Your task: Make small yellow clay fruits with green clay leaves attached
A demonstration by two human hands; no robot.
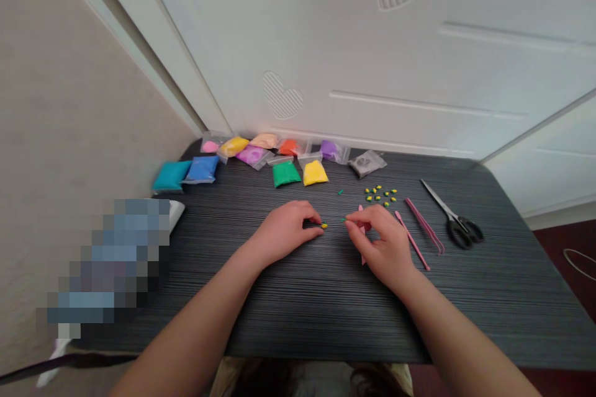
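Note:
Between the thumb and finger of my left hand point(289, 232) is a small yellow clay piece point(325, 226). My right hand point(382, 245) pinches a tiny green clay bit point(344, 219) at its fingertips. The two hands face each other a short way apart, low over the dark table. Under my right hand lies a pink clay tool point(362, 257), partly hidden. Beyond the hands rests another small green clay bit point(340, 192). To its right sits a group of several little yellow-and-green clay pieces point(379, 196).
Bags of coloured clay, among them a green one point(285, 173) and a yellow one point(315, 172), line the back of the table point(288, 316). On the right lie a pink stick tool point(412, 240), pink tweezers point(424, 226) and scissors point(454, 217). A blurred-out device point(176, 214) stands at left.

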